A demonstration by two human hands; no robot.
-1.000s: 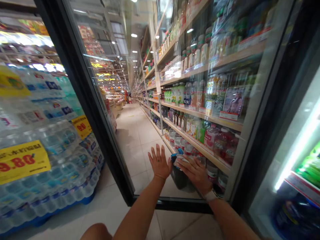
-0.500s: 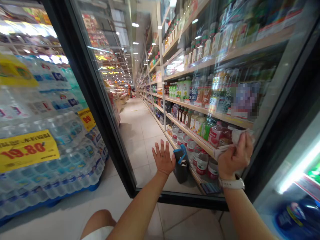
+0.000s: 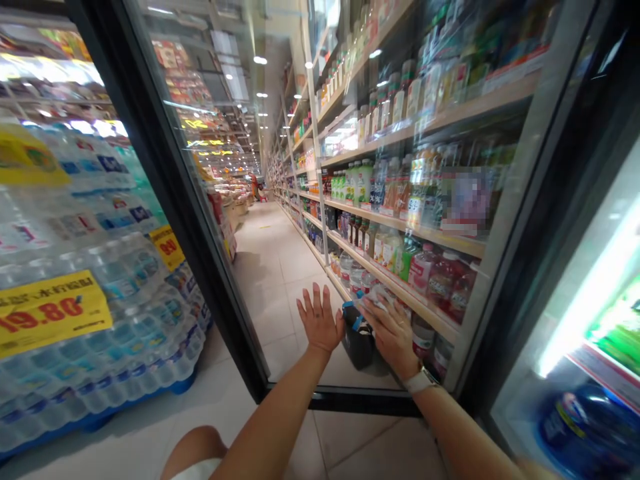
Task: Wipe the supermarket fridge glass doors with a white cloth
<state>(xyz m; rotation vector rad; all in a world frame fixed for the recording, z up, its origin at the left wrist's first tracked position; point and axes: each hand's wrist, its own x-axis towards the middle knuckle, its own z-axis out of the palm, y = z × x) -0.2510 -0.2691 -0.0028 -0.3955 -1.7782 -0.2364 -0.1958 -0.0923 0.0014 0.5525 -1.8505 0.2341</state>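
Observation:
My left hand [image 3: 319,322] lies flat on the glass of an open cooler door [image 3: 280,200], fingers spread and holding nothing. Just to its right, my right hand [image 3: 393,335] presses a crumpled whitish cloth [image 3: 379,295] against the lower part of the same glass. A pale watch sits on that wrist. Behind the glass, on the floor between my hands, stands a dark bin [image 3: 358,343] with a blue item at its rim.
The door's black frame [image 3: 165,173] slants down to a bottom rail [image 3: 350,402]. Stacked packs of bottled water [image 3: 100,313] with yellow price tags stand left. Drink shelves [image 3: 400,233] line the aisle seen through the glass. The lit cooler interior [image 3: 590,347] is right.
My right hand, which was up near the door's right edge gripping the cloth half a second ago, has come back down and left beside my left hand. The left hand has stayed put.

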